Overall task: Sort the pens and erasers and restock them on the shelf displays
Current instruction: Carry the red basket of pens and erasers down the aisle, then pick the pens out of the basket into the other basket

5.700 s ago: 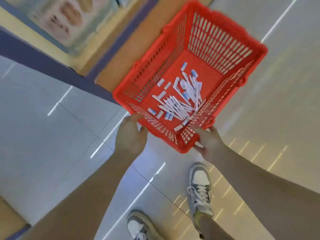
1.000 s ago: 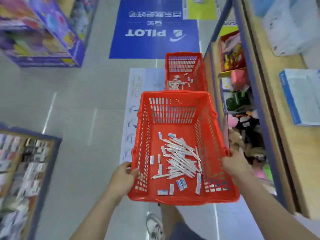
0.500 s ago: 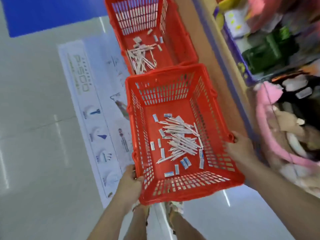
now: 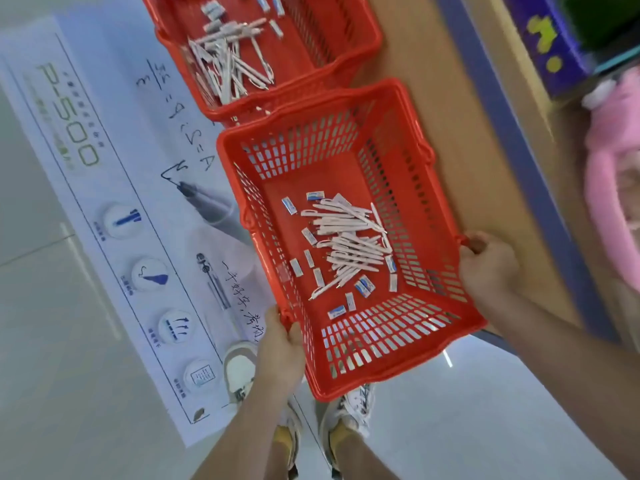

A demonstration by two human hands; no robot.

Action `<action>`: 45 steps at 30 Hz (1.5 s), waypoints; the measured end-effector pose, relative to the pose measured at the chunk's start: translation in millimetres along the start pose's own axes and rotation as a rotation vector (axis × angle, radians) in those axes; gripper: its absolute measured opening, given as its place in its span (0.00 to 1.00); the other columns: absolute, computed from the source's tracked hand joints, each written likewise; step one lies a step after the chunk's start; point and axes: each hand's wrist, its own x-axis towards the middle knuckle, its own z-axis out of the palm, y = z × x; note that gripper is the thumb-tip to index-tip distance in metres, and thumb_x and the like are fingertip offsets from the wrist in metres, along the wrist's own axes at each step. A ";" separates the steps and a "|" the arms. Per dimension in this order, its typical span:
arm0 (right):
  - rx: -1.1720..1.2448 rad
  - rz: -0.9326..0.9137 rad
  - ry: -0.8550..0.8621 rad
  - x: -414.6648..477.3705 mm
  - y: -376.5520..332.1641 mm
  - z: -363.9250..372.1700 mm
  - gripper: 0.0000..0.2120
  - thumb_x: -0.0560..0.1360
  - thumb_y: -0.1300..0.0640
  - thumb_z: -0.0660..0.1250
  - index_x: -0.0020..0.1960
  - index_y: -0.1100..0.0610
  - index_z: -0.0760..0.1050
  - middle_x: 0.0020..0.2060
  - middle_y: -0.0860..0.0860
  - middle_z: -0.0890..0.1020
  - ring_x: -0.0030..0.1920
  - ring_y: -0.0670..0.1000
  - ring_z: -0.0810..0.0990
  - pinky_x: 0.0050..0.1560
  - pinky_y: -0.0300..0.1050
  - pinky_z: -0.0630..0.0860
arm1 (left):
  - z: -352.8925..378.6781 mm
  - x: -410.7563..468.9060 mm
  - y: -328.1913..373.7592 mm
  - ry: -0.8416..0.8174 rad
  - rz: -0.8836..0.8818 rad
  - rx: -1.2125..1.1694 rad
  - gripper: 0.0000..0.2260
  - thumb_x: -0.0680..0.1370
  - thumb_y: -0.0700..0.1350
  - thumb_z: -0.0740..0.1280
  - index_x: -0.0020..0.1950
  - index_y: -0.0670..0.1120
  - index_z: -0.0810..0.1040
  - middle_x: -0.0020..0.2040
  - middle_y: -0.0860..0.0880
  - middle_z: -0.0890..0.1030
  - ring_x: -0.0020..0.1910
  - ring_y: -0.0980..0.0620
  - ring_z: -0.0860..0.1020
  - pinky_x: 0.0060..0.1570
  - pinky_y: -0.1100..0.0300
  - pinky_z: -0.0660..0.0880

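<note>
— Head camera, looking down: what is the person carrying?
— A red basket point(image 4: 388, 348), held by both bare hands above the floor point(image 4: 52, 341). The left hand point(image 4: 280, 351) grips the rim at about 8 o'clock of the basket, fingers point(image 4: 294, 336) curled together over the edge. The right hand point(image 4: 488, 268) clamps the rim at about 3 o'clock, fingers folded shut around it.

— And the stock?
— White pens point(image 4: 349, 244) lie in a loose heap on the basket's bottom, slightly toward 2 o'clock of its centre. Small erasers point(image 4: 363, 285) in blue-and-white sleeves are scattered around the heap, most of them toward 7 and 6 o'clock.

— Anything nearby?
— A second basket point(image 4: 332, 53), also red, sits at 12 o'clock, its near rim just beside the held one, with more white pens and a few erasers inside. A printed pen advertisement point(image 4: 114, 188) covers the floor at 9 o'clock. A shelf point(image 4: 485, 133) edged in blue runs along 3 o'clock, with a pink soft item point(image 4: 609, 188) on it. White sneakers point(image 4: 349, 407) show at 6 o'clock, beneath the basket.
</note>
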 end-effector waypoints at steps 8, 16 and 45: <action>0.156 -0.069 -0.206 -24.4 10.7 -0.9 0.28 0.71 0.64 0.61 0.71 0.52 0.68 0.66 0.53 0.76 0.63 0.54 0.76 0.65 0.53 0.70 | 16.2 -6.9 26.9 0.076 -0.067 0.035 0.06 0.81 0.44 0.55 0.57 0.48 0.61 0.43 0.52 0.76 0.41 0.49 0.79 0.44 0.48 0.78; 0.443 -0.027 -0.370 -71.4 -10.2 -54.6 0.15 0.73 0.69 0.64 0.49 0.50 0.79 0.46 0.47 0.83 0.49 0.50 0.83 0.53 0.46 0.76 | -3.0 -25.9 84.8 -0.079 -0.079 0.351 0.13 0.78 0.48 0.57 0.57 0.42 0.73 0.51 0.47 0.80 0.49 0.43 0.80 0.51 0.53 0.76; 1.047 0.812 0.110 -63.2 -197.0 -12.4 0.06 0.78 0.66 0.61 0.47 0.62 0.77 0.31 0.57 0.78 0.20 0.43 0.75 0.23 0.34 0.72 | -149.1 100.2 344.8 -0.359 0.776 0.999 0.10 0.76 0.38 0.62 0.50 0.49 0.82 0.49 0.49 0.84 0.50 0.48 0.81 0.50 0.60 0.72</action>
